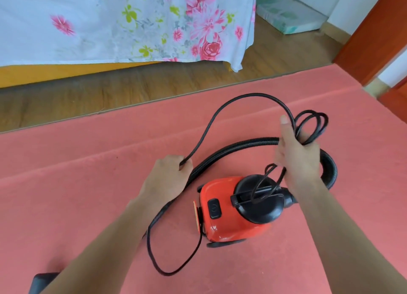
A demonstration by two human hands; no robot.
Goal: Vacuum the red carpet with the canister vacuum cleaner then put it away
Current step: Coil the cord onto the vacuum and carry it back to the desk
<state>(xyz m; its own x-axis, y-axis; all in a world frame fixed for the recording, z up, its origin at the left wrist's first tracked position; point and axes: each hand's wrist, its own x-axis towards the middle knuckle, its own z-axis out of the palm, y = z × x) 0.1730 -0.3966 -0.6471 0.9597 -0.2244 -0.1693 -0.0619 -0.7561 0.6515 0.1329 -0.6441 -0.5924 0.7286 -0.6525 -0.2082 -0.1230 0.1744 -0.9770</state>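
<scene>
Winding the cord over the carpet

The flat red carpet (286, 260) lies on the wooden floor (88, 95). The red-and-black plastic canister vacuum cleaner (222, 225) sits on it, well in from its far edge. The black ribbed hose (231, 149) curves behind it. The right grip (295, 155) is closed around coiled loops of the thin black power cord (220, 111), and the left grip (169, 177) is closed on a cord strand.

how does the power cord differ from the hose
The power cord is thin and smooth; the hose is thick and ribbed. The power cord is lifted, gripped by the left hand and looped in the right hand; the hose lies on the red carpet. Both are black.
</scene>
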